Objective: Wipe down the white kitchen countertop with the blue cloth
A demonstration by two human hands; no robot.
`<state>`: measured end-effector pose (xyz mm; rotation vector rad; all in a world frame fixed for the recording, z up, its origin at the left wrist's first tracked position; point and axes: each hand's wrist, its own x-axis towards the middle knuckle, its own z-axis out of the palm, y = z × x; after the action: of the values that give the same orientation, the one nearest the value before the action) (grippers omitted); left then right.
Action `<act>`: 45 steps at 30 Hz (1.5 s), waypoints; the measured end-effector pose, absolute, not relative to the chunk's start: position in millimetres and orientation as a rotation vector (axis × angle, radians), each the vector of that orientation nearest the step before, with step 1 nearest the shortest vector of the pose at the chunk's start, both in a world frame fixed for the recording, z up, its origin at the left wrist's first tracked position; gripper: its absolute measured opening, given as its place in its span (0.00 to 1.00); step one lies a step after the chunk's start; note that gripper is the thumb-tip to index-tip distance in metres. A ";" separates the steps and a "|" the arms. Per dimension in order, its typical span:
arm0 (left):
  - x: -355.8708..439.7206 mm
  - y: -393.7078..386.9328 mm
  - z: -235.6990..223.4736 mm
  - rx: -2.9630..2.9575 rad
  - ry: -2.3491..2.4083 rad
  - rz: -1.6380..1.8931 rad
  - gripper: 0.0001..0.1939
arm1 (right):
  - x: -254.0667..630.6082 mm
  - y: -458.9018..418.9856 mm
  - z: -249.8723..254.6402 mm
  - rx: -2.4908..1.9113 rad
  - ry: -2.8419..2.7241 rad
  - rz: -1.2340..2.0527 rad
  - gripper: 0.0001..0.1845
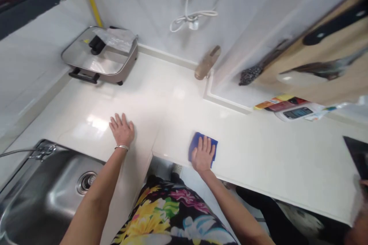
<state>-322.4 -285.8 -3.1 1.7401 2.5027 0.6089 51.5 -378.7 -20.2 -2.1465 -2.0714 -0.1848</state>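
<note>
The long white stone table [161,84] runs across the frame and turns a corner below a pale tiled wall [138,4], with a stainless steel sink [48,203] set into it at the lower left, its round metal drain [85,182] visible in the basin. At the upper left of the table stands a rectangular electric skillet with a silver lid [99,55], a black lid knob and a crumpled clear plastic bag [116,38] lying across it. A coiled white electrical cord [191,19] hangs on the wall at the top centre, and a tan plastic fitting [207,62] sits just above the table's inner corner. At the right, colourful printed leaflets [280,104] and a packaged digital device with a dark screen [294,113] lie near the table's back edge. The person's floral top [172,214] fills the bottom centre. The left hand [122,130], wearing a thin silver bracelet [122,147], lies open and palm down on the bare table, just beyond the sink. The right hand [202,154] lies open and flat, fingers slightly spread, on a folded blue cloth [198,146], which sits on the table near its front edge, well apart from the left hand.
</note>
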 end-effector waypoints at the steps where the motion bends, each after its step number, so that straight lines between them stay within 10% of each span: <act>1: -322.4 -286.0 -4.5 1.729 2.496 0.619 0.32 | 31.8 -370.8 -16.5 -2.113 -2.137 -0.154 0.35; 15: -324.8 -291.0 -4.3 1.641 2.460 0.665 0.32 | -156.1 -333.8 10.7 -1.452 -2.596 0.262 0.34; 35: -324.2 -285.6 7.5 1.716 2.529 0.641 0.33 | 276.8 -413.8 -32.1 -2.379 -1.801 -0.150 0.34; 45: -316.4 -280.5 25.5 1.697 2.579 0.516 0.34 | 320.5 -318.7 -28.6 -2.641 -1.141 -0.228 0.34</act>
<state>-316.4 -280.5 25.5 1.6966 2.5785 0.5160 320.5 -318.7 -28.6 -2.6408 -1.1407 -0.2280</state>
